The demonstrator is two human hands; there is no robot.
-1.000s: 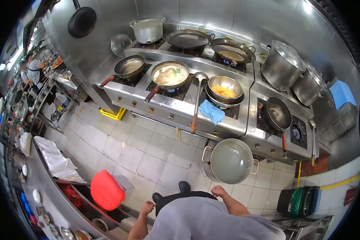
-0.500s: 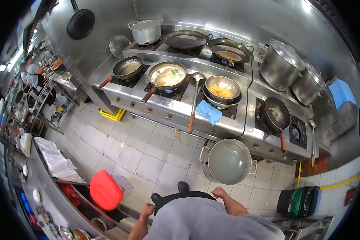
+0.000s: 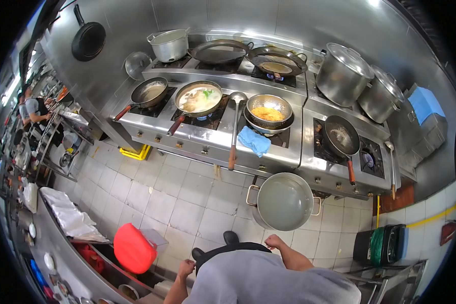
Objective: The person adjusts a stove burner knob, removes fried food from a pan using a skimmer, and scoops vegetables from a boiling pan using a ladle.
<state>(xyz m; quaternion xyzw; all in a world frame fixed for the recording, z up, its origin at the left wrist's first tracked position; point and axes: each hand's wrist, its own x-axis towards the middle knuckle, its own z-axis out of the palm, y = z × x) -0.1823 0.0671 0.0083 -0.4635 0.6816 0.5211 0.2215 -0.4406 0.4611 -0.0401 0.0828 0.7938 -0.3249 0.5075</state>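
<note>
My left hand (image 3: pixel 186 267) hangs low at my left side, its fingers curled in and nothing seen in them. Beside my right hip, my right hand (image 3: pixel 274 242) is also curled closed, just below a large pot of cloudy liquid (image 3: pixel 285 202), apart from it. On the stove ahead, a frying pan (image 3: pixel 198 97) holds a creamy white liquid with green leaves over a lit burner. To its right a ladle (image 3: pixel 234 126) lies across the stove. A steel pan (image 3: pixel 268 109) with yellow food sits in another pan, near a blue cloth (image 3: pixel 254 141).
Two lidded stockpots (image 3: pixel 343 73) stand at the back right. Wide pans (image 3: pixel 220 51) and an aluminium pot (image 3: pixel 169 45) are on the rear burners. Behind my left hand is a red-topped stool or bin (image 3: pixel 134 248). A co-worker (image 3: pixel 38 109) stands far left; a black bin (image 3: pixel 377 245) is right.
The view has turned slightly to the right, so the stove and pans sit further left in it. Both hands stay almost where they were, still curled.
</note>
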